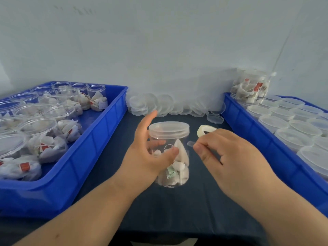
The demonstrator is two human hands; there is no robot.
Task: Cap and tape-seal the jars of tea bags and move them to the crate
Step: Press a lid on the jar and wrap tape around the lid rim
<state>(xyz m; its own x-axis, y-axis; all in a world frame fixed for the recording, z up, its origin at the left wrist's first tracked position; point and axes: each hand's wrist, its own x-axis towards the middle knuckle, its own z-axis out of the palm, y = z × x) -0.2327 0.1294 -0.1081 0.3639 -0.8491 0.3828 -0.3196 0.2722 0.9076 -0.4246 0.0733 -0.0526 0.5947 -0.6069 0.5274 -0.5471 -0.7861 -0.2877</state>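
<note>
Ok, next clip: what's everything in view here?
Left crate: one, blue, left side.
Open jars: many, clear, tea bags inside, in left crate.
Right crate: one, blue, right side.
Capped jars: many, clear, in right crate.
Stacked jar: one, clear, right crate's far corner.
Loose lids: a heap, clear, at the back between crates.
Centre jar: one, clear, capped, on dark cloth.
Tape roll: one, whitish, right of centre jar.
Left hand: grips centre jar.
Right hand: fingers pinch tape roll's loose end.

Left hand (147,157) curls, forefinger raised; right hand (230,157) pinches thumb to forefinger.
</note>
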